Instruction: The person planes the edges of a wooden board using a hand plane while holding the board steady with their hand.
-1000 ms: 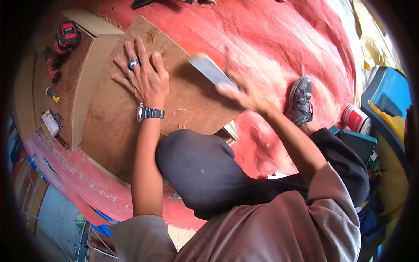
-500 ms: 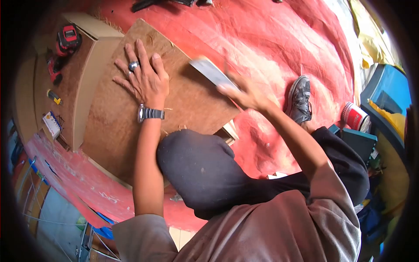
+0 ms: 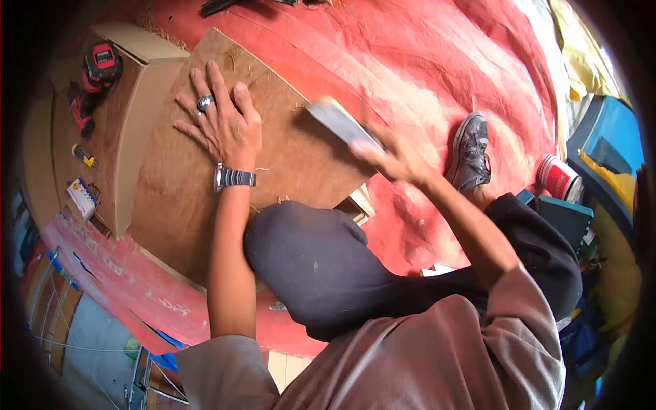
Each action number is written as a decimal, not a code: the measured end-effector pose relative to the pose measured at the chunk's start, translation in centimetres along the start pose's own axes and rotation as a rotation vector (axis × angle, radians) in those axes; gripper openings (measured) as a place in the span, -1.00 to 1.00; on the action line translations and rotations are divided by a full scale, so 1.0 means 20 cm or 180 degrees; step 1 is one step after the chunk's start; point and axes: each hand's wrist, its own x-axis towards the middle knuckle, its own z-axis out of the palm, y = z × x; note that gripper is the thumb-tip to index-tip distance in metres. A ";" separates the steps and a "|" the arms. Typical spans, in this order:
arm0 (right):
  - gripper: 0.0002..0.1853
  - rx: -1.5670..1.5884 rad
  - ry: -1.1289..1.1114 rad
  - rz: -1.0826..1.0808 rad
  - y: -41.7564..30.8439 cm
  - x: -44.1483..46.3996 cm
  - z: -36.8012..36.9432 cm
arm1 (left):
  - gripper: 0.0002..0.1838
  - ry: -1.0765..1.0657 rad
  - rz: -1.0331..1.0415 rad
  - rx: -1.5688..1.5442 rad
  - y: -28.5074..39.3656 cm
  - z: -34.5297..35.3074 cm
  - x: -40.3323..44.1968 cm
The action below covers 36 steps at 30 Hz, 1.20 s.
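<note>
My left hand (image 3: 225,130) lies flat on a brown wooden board (image 3: 287,154), its fingers spread; it wears a ring and a wristwatch (image 3: 236,178). Closed around a blurred, flat grey block, which looks like a hand plane (image 3: 342,124), is my right hand (image 3: 396,156). The tool is at the board's right edge; motion blur hides whether it touches. Thin curly wood shavings (image 3: 254,66) lie near the board's upper edge. My bent knee (image 3: 304,239) is against the board's lower part.
Left of the board stands a wooden box (image 3: 147,102) with a red and black cordless drill (image 3: 101,65) and a yellow-handled tool (image 3: 85,156) on it. A red sheet (image 3: 396,61) covers the floor. At right are a red-and-white can (image 3: 559,179) and a blue container (image 3: 608,140).
My right hand and the tool have shifted slightly right and down along the board's edge. My left hand remains flat on the board.
</note>
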 end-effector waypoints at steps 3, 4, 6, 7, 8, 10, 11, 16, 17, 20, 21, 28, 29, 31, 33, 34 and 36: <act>-0.18 0.0152 0.0113 -0.0347 -0.27 0.55 0.05 | -0.31 0.0062 0.0023 0.0006 0.02 0.01 0.04; -0.17 0.0267 0.0102 -0.0212 -0.33 0.73 0.07 | -0.31 0.0034 0.0005 0.0027 0.02 0.00 0.03; -0.15 0.0398 0.0073 -0.0001 -0.37 0.82 0.07 | -0.31 0.0016 -0.0004 0.0063 0.02 0.00 0.03; -0.15 0.0420 0.0057 0.0080 -0.37 0.79 0.07 | -0.31 -0.0009 -0.0004 0.0077 0.02 -0.01 0.03; -0.15 0.0433 0.0030 0.0166 -0.36 0.75 0.07 | -0.32 -0.0011 0.0009 0.0069 0.03 -0.01 0.03; -0.22 0.0195 0.0222 -0.0117 -0.15 0.45 0.05 | -0.32 0.0019 0.0010 0.0061 0.02 -0.01 0.03; -0.27 0.0193 0.0130 -0.0112 -0.04 0.24 0.03 | -0.31 0.0022 0.0011 0.0052 0.02 0.00 0.04; -0.39 0.0676 -0.0079 0.0121 -0.01 0.04 0.00 | -0.31 0.0014 0.0040 0.0064 0.03 -0.02 0.04; -0.39 0.0462 -0.0047 -0.0196 -0.03 0.16 0.01 | -0.30 0.0008 0.0027 0.0087 0.02 -0.02 0.04; -0.32 0.0069 0.0210 -0.0717 -0.32 0.65 0.04 | -0.33 -0.0040 -0.0022 0.0120 0.02 -0.01 0.04; -0.30 -0.0163 0.0245 -0.0758 -0.39 0.77 0.04 | -0.33 -0.0095 -0.0039 0.0164 0.01 -0.01 0.03; -0.22 0.0455 0.0340 -0.0562 -0.12 0.40 0.08 | -0.31 -0.0011 -0.0008 0.0066 0.03 -0.02 0.03; -0.23 0.0527 0.0193 -0.0415 -0.01 0.23 0.06 | -0.30 -0.0003 -0.0018 0.0071 0.03 -0.02 0.04; -0.26 0.0896 0.0011 -0.0049 0.08 0.00 0.05 | -0.29 -0.0008 -0.0019 0.0080 0.02 -0.01 0.03; -0.28 0.0527 -0.0155 0.0101 0.01 0.13 0.00 | -0.31 -0.0006 0.0011 0.0040 0.02 -0.02 0.01; -0.30 0.0405 0.0123 -0.0506 -0.06 0.29 0.04 | -0.31 0.0056 0.0034 0.0007 0.02 -0.02 0.04; -0.26 0.0474 0.0455 -0.0947 -0.24 0.65 0.10 | -0.31 0.0046 0.0039 0.0101 0.01 -0.01 0.04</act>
